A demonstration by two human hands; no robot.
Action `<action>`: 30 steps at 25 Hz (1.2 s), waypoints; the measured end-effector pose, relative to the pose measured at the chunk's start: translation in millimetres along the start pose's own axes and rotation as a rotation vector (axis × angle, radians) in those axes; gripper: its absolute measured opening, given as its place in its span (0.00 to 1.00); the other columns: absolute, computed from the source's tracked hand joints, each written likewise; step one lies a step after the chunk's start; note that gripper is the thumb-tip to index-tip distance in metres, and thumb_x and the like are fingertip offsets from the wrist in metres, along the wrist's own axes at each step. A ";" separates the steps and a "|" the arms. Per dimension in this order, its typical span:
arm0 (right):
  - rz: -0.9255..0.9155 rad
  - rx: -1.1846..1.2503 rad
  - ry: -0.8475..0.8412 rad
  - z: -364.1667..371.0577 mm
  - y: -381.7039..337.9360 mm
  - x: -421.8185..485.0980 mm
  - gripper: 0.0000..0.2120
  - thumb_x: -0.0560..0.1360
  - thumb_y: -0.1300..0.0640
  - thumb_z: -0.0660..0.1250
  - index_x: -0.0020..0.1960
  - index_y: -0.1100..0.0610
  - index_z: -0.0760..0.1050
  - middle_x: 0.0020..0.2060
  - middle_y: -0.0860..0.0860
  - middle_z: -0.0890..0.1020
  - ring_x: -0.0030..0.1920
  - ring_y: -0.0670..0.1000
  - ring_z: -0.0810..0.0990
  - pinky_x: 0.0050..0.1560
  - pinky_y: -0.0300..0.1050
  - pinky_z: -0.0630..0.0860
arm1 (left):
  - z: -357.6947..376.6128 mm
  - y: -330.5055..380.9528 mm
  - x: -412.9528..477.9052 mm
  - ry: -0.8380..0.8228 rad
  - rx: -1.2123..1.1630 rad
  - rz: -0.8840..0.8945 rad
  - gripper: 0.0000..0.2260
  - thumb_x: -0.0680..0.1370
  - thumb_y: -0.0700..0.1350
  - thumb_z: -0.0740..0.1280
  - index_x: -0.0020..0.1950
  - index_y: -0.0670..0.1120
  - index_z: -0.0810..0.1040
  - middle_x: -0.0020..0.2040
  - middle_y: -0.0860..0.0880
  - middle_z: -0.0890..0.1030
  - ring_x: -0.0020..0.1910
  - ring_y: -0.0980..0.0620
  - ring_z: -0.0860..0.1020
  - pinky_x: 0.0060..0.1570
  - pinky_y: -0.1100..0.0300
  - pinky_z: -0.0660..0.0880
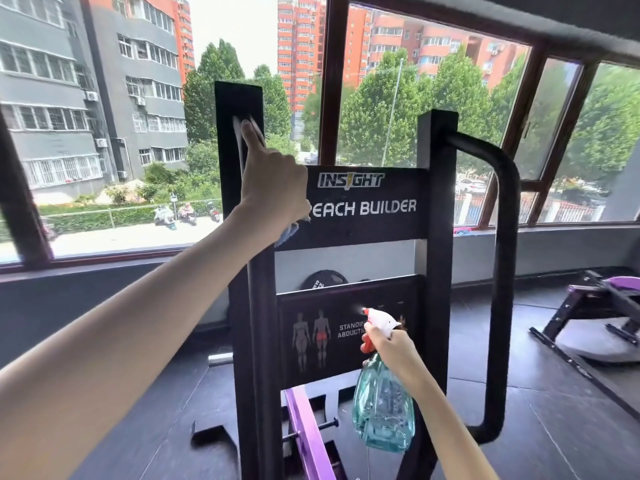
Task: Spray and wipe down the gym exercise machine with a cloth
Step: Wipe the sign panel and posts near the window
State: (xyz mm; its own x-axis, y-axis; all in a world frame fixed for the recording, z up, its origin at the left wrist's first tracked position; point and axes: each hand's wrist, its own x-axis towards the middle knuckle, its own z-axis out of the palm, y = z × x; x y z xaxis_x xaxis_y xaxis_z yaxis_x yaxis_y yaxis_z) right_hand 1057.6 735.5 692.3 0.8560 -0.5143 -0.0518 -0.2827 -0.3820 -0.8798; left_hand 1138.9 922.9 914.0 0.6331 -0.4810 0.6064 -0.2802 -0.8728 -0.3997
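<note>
— Cloth [289,233] first: where was it?
— Pressed against the left upright [239,98] by the left hand [273,183], forefinger stretched up along it, other fingers curled round the bunched blue end. Big windows [104,150] stood behind it.
— And the machine [363,228]?
— Black frame, centre, on dark rubber floor [519,393].
— And the right hand [393,348]?
— Curled round the neck of a teal spray bottle [382,410], nozzle toward the lower panel [346,358]. A bench [595,303] lay far right.
</note>
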 end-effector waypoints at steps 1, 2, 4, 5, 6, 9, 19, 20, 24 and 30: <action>0.018 0.011 0.000 1.6 3.0 -0.3 0.19 0.79 0.48 0.61 0.41 0.60 0.82 0.38 0.52 0.85 0.32 0.45 0.76 0.35 0.39 0.70 | -0.5 0.3 -0.5 -0.003 0.001 0.000 0.20 0.78 0.54 0.65 0.29 0.46 0.70 0.26 0.50 0.70 0.48 0.44 0.80 0.71 0.32 0.46; 0.029 0.025 -0.002 2.6 3.6 -1.9 0.18 0.79 0.49 0.61 0.41 0.60 0.81 0.38 0.53 0.84 0.33 0.46 0.76 0.35 0.39 0.70 | -0.5 0.6 -0.7 -0.003 0.003 0.000 0.20 0.78 0.53 0.65 0.29 0.45 0.70 0.26 0.50 0.71 0.48 0.43 0.80 0.71 0.32 0.47; 0.033 0.032 -0.006 5.1 4.7 -2.0 0.17 0.80 0.50 0.60 0.40 0.59 0.80 0.36 0.53 0.83 0.34 0.46 0.76 0.35 0.40 0.71 | -1.2 1.3 -0.7 -0.001 -0.003 -0.009 0.19 0.78 0.53 0.64 0.30 0.45 0.70 0.27 0.50 0.72 0.48 0.43 0.80 0.71 0.31 0.47; 0.024 0.028 -0.008 6.2 4.5 -1.9 0.17 0.80 0.50 0.60 0.41 0.59 0.80 0.35 0.52 0.83 0.33 0.46 0.76 0.36 0.41 0.73 | -1.7 1.4 -1.5 -0.004 -0.009 -0.015 0.18 0.78 0.52 0.64 0.31 0.45 0.71 0.27 0.50 0.73 0.48 0.43 0.80 0.71 0.31 0.46; -0.001 0.017 -0.009 6.4 3.3 -1.6 0.17 0.80 0.50 0.60 0.44 0.59 0.81 0.34 0.51 0.82 0.32 0.45 0.76 0.36 0.42 0.74 | -2.4 1.5 -1.9 -0.001 -0.021 -0.018 0.18 0.78 0.52 0.64 0.31 0.45 0.72 0.27 0.50 0.73 0.47 0.43 0.80 0.71 0.31 0.46; -0.123 -0.042 -0.018 2.9 -10.6 -10.4 0.14 0.80 0.49 0.59 0.55 0.57 0.79 0.22 0.42 0.73 0.19 0.39 0.69 0.24 0.31 0.65 | -4.8 1.1 -4.5 0.005 -0.084 -0.012 0.18 0.78 0.53 0.63 0.31 0.46 0.72 0.27 0.51 0.72 0.44 0.45 0.79 0.72 0.33 0.44; -0.618 0.420 0.040 -30.9 -127.8 -52.0 0.19 0.77 0.44 0.57 0.52 0.54 0.80 0.48 0.45 0.82 0.46 0.47 0.81 0.52 0.43 0.78 | -8.7 -0.4 -2.6 0.020 -0.175 -0.001 0.14 0.79 0.53 0.60 0.40 0.49 0.80 0.28 0.54 0.68 0.47 0.48 0.79 0.72 0.35 0.41; -0.598 0.444 0.014 -35.0 -141.7 -54.2 0.17 0.78 0.44 0.57 0.51 0.51 0.81 0.48 0.44 0.83 0.48 0.45 0.80 0.57 0.44 0.76 | -10.1 -1.8 -1.3 0.014 -0.209 0.001 0.14 0.79 0.54 0.60 0.43 0.50 0.81 0.28 0.54 0.68 0.47 0.48 0.79 0.72 0.36 0.41; -0.591 0.465 -0.108 -37.5 -178.3 -57.9 0.17 0.79 0.44 0.58 0.48 0.50 0.83 0.41 0.43 0.85 0.50 0.40 0.81 0.60 0.39 0.70 | -14.6 -9.2 0.3 0.006 -0.465 0.049 0.19 0.82 0.57 0.55 0.35 0.52 0.74 0.30 0.56 0.71 0.46 0.52 0.78 0.73 0.44 0.43; -0.824 0.509 0.020 -19.7 -211.8 -73.4 0.37 0.64 0.29 0.68 0.51 0.63 0.77 0.45 0.68 0.78 0.46 0.59 0.78 0.53 0.51 0.74 | -16.0 -40.2 6.2 -0.075 -0.969 0.178 0.10 0.83 0.48 0.58 0.44 0.50 0.74 0.35 0.57 0.70 0.47 0.49 0.73 0.67 0.54 0.65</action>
State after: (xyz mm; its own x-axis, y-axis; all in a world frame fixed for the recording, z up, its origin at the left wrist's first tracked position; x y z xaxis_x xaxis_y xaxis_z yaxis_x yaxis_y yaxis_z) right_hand 1046.1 839.0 891.7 0.6928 -0.2493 0.6767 0.6281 -0.2524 -0.7361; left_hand 1142.6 953.6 944.8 0.5586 -0.6347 0.5339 -0.8246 -0.4943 0.2751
